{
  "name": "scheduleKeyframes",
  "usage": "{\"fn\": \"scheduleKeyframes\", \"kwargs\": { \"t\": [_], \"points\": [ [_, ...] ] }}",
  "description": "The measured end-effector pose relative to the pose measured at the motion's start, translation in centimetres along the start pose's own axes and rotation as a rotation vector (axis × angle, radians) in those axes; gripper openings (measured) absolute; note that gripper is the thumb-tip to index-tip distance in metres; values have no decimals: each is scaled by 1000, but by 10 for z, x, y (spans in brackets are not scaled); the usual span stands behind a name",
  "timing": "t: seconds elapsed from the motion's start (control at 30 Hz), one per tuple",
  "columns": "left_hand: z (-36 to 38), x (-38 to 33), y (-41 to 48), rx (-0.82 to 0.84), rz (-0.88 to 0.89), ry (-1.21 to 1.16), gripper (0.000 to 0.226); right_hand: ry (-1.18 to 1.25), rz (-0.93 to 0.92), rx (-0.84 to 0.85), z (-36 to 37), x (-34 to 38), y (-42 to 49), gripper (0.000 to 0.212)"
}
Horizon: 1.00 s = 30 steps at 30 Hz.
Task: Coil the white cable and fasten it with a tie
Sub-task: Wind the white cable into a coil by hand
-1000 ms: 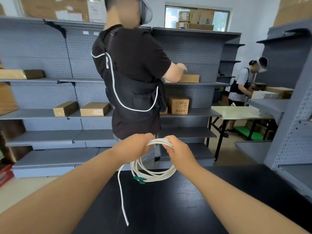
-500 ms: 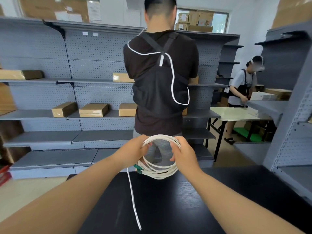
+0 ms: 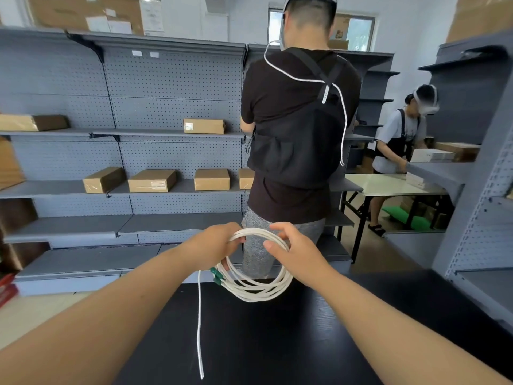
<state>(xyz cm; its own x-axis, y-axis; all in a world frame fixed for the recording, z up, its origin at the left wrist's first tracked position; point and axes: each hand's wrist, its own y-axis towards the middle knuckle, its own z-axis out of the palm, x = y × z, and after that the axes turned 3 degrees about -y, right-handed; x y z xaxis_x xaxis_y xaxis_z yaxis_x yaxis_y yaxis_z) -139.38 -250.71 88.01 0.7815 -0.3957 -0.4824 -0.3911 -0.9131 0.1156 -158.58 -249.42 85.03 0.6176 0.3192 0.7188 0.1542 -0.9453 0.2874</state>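
**A:** Why is the white cable (image 3: 258, 290) held up between the hands rather than laid on the black table (image 3: 277, 343)?

**B:** I'd guess so the loops hang even; the left hand (image 3: 213, 247) has its fingers curled round the coil's upper left, gripping the gathered strands; the right hand (image 3: 299, 251) is loose on the far side, fingers relaxed, the strands running through the fork of thumb and forefinger with no visible pinch.

**A:** And the cable itself?

**B:** Several rounds of thin, matte white cord, sagging below both hands to just above the table edge; two green connectors (image 3: 217, 275) sit under the left hand; a loose tail (image 3: 198, 329) drops straight down from there, uncoiled.

**A:** Any tie?

**B:** None that I can see; fastening looks some way off.
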Motion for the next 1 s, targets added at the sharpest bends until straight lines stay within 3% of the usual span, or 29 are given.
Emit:
{"fn": "scheduleKeyframes", "kwargs": {
  "t": [0.27, 0.57, 0.7, 0.77, 1.0],
  "points": [
    [-2, -1, -4, 46, -2, -148, 17, -96, 13, 80, 6, -3, 1, 23],
    [4, 9, -15, 70, -179, -904, 38, 35, 29, -99, 10, -7, 5, 16],
    [14, 11, -19, 95, -173, -1163, 58, 144, 106, -223, 11, -13, 8, 20],
    [22, 11, -20, 98, -156, -1285, 58, 222, 159, -269, 12, -14, 9, 20],
    [45, -10, -11, -297, -164, -1333, 30, 231, 169, -391, 22, -6, 8, 23]
  ]
}}
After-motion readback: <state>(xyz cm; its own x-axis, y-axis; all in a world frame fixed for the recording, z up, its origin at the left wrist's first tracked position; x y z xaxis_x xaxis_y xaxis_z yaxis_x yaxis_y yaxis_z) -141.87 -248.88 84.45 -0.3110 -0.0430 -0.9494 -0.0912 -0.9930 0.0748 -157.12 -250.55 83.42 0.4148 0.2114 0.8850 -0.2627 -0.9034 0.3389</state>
